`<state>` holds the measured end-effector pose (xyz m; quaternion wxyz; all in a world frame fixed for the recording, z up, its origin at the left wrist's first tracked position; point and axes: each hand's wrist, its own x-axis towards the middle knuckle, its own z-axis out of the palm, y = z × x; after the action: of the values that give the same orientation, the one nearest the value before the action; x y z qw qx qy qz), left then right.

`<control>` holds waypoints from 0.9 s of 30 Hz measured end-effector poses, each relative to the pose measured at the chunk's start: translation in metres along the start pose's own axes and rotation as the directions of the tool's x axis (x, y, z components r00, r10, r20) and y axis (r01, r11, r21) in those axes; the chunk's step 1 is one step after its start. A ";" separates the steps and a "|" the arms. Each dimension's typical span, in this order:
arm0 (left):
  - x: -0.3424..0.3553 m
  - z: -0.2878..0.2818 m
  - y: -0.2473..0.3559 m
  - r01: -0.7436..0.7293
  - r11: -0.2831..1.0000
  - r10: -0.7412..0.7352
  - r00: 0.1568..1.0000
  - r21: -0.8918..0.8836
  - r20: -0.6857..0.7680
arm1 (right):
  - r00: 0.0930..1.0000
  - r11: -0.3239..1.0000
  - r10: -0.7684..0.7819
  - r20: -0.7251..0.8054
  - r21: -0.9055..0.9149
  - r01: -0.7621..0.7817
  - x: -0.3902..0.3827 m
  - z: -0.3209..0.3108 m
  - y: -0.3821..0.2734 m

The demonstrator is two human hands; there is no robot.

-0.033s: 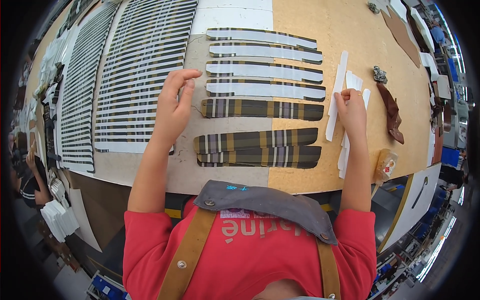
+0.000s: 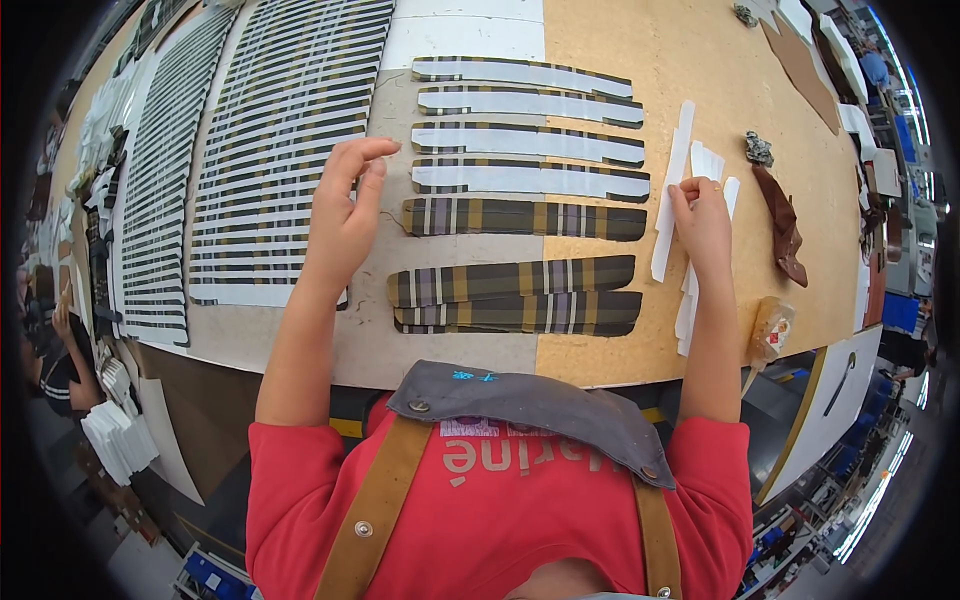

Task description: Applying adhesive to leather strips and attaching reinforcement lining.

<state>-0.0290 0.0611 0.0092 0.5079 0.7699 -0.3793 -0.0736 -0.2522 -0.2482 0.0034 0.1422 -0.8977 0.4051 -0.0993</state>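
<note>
My left hand (image 2: 345, 210) hovers at the left end of the plaid strips, fingers curved and apart, holding nothing. My right hand (image 2: 703, 225) pinches a long white strip (image 2: 664, 235) at the right, beside a loose pile of similar white strips (image 2: 687, 320). Between my hands, four plaid strips with white pieces laid on them (image 2: 530, 135) lie in a row, with a bare plaid strip (image 2: 525, 220) below them. Nearer me, several plaid strips (image 2: 510, 280) lie overlapped.
Two large sheets of closely spaced striped pieces (image 2: 270, 120) cover the left. At right lie a brown leather scrap (image 2: 782, 225), grey lumps (image 2: 758, 150) and a plastic bottle (image 2: 772, 328) by the table edge (image 2: 590, 375). Another person's arm (image 2: 75, 345) shows at far left.
</note>
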 end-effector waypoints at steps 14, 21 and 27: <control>-0.002 0.015 0.024 0.038 0.988 -0.013 0.985 -0.148 0.170 | 0.999 0.899 -0.042 0.005 0.436 0.035 -0.002 -0.027 -0.014; 0.004 0.043 0.066 0.582 0.543 -0.225 0.795 -0.605 0.564 | 0.783 0.699 -0.589 0.200 0.613 0.369 -0.042 -0.056 -0.095; -0.004 0.032 0.045 0.531 0.613 -0.353 0.847 -0.585 0.398 | 0.773 0.760 -0.517 0.368 0.613 0.217 -0.029 -0.024 -0.100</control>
<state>-0.0702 0.0319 0.0304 0.6666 0.5857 -0.1820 -0.4237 -0.2084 -0.1671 0.0574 0.4675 -0.8764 0.1151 0.0089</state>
